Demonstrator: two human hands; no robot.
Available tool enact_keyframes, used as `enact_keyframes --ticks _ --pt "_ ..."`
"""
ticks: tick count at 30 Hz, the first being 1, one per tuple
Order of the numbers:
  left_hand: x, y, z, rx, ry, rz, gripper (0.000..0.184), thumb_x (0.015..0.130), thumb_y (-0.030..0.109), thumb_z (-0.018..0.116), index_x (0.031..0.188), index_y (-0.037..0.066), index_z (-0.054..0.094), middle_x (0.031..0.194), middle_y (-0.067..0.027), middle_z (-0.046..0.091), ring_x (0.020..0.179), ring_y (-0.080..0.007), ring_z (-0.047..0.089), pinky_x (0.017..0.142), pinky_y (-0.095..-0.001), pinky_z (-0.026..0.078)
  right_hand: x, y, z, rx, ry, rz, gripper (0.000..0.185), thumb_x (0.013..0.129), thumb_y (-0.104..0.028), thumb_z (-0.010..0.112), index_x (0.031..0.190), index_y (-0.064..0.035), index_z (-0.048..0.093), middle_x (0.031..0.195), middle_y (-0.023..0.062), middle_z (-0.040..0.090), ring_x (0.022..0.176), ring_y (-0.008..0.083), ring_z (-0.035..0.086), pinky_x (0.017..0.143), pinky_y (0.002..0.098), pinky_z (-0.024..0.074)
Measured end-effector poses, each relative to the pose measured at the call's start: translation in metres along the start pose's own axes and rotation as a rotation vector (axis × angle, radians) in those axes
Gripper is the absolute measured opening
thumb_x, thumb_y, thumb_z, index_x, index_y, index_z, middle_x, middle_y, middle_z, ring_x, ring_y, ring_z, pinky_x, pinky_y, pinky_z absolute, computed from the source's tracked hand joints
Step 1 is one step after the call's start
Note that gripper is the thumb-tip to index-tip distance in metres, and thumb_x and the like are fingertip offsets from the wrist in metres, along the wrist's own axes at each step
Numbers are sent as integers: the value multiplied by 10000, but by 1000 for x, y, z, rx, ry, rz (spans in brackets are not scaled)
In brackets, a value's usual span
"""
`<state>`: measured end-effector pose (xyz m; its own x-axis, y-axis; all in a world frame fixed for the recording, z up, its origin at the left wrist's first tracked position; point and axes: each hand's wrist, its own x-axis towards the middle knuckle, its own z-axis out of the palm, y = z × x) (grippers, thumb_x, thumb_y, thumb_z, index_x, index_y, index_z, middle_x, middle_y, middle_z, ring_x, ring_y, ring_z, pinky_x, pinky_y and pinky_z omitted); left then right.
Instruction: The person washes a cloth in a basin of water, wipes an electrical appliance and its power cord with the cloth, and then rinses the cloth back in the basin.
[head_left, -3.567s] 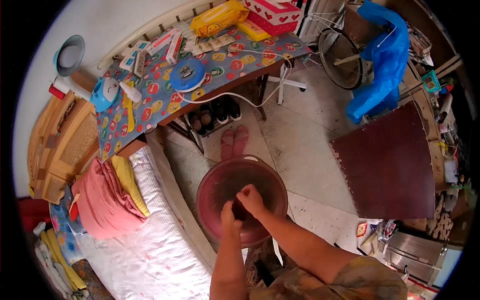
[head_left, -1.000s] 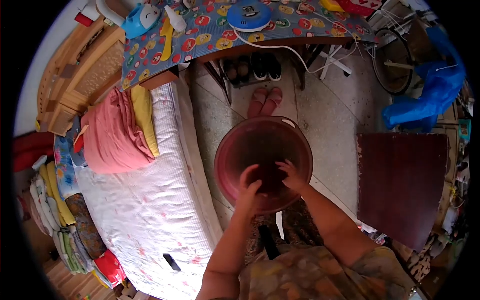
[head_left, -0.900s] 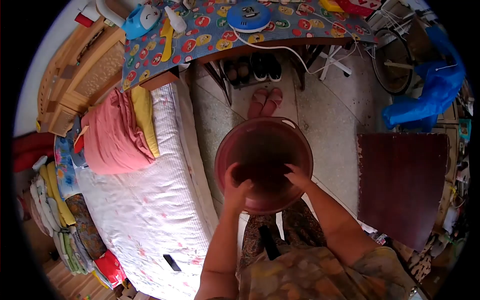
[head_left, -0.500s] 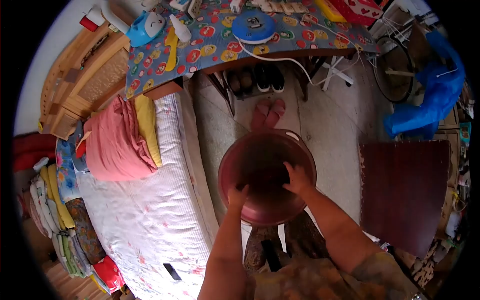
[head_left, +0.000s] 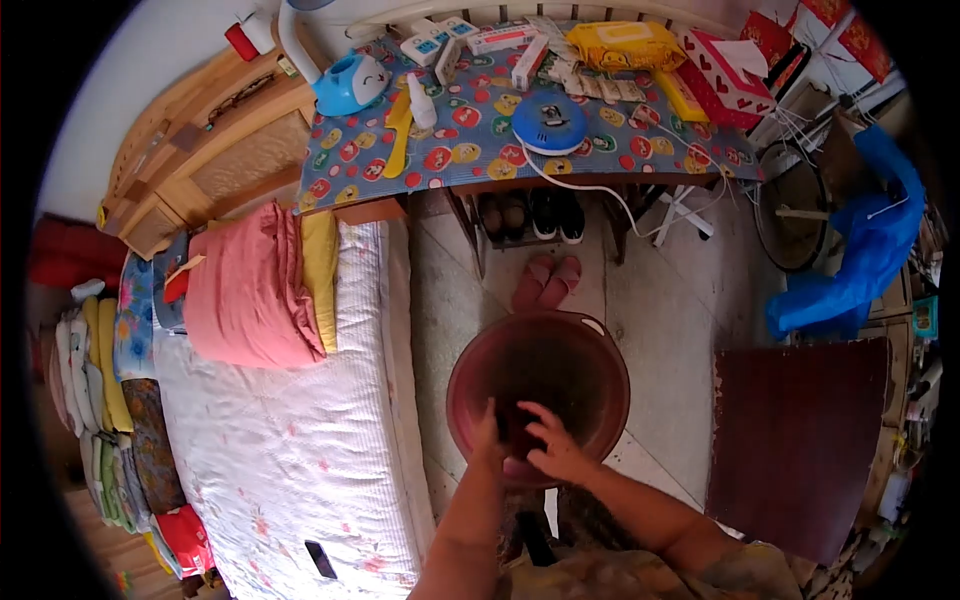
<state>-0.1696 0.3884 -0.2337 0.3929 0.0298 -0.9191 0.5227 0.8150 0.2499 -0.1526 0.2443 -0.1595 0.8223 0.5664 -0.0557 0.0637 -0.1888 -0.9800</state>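
A large dark-red basin (head_left: 465,375) is in front of my body, below the table and beside the bed. Inside its near part, my left hand (head_left: 489,437) is seen edge-on with one digit pointing up; its other fingers are hidden. A dark patch lies beside it, too dim to make out. Close by on the right, my right hand (head_left: 552,445) is over the basin's dark inside with its fingers spread and nothing visible in them. The hands are a small gap apart.
On the left is a bed (head_left: 290,450) with a folded pink quilt (head_left: 250,290) and a phone (head_left: 320,559). A patterned table (head_left: 340,160) bears a blue round device (head_left: 549,123). Pink slippers (head_left: 547,282) are beyond the basin. A dark-red board (head_left: 800,440) stands right, near blue plastic (head_left: 850,260).
The view has tilted up, showing more of the tabletop. My hands have come closer together inside the basin; the left has turned edge-on and the right has shifted left with its fingers still spread.
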Motion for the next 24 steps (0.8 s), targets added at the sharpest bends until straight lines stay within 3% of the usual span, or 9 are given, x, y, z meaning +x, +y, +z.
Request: enact_keyframes --ticks 1,4,7,10,14,15,19,22,24 --pt "-25 10 23 -123 -91 -59 401 905 359 350 1166 72 452 1034 -115 551 945 -308 508 861 -441 397 -3 -11 6 -5 -24 -8 373 635 -78 552 998 -3 507 1300 126 343 1183 333 318 982 402 263" --pt "-37 0 28 -332 -347 -69 394 891 353 382 1150 68 462 1038 -106 549 945 -297 510 843 -435 410 -15 -30 29 -101 -28 77 421 704 -173 579 1079 -17 466 1278 127 354 1178 344 292 979 442 240" --pt "-17 -22 21 -389 -468 -9 388 877 347 413 1135 64 472 1041 -97 547 946 -286 513 825 -428 423 -6 -20 38 -216 210 60 366 705 -233 606 986 -21 506 1121 152 466 1065 346 400 886 436 342" --pt "3 -39 22 -389 -306 34 383 863 341 445 1119 59 482 1045 -87 545 946 -275 516 807 -422 436 23 -4 25 -351 357 211 316 691 -302 623 764 -17 508 804 186 539 788 363 523 647 423 430" --pt "-18 -14 48 -77 166 63 361 849 309 462 1103 55 496 1043 -80 546 942 -259 523 781 -418 452 55 26 5 -174 666 457 423 716 -372 614 854 22 545 853 226 569 790 398 544 688 433 431" --pt "-29 -7 58 -86 124 94 376 835 305 474 1112 52 500 1049 -84 548 944 -258 526 800 -412 447 58 23 -8 -35 581 574 491 721 -408 613 927 32 550 905 243 574 852 394 552 731 415 439" --pt "-23 -5 52 -275 -9 37 365 817 307 494 1076 51 524 1028 -91 557 929 -266 533 819 -410 441 42 2 -3 -231 435 461 531 695 -385 661 960 58 537 912 223 578 888 327 569 762 361 451" --pt "-6 -21 17 -384 -783 93 308 847 284 472 1043 57 540 994 -96 568 923 -257 538 845 -393 430 15 -18 15 -415 294 23 408 674 -349 671 889 -18 567 856 185 579 805 341 560 715 390 456" --pt "30 -31 3 -511 -1012 -78 313 857 289 464 1061 61 528 1018 -98 557 902 -245 548 829 -395 440 18 -8 16 -454 332 99 381 675 -345 667 865 -29 571 834 186 576 772 350 554 703 394 455"
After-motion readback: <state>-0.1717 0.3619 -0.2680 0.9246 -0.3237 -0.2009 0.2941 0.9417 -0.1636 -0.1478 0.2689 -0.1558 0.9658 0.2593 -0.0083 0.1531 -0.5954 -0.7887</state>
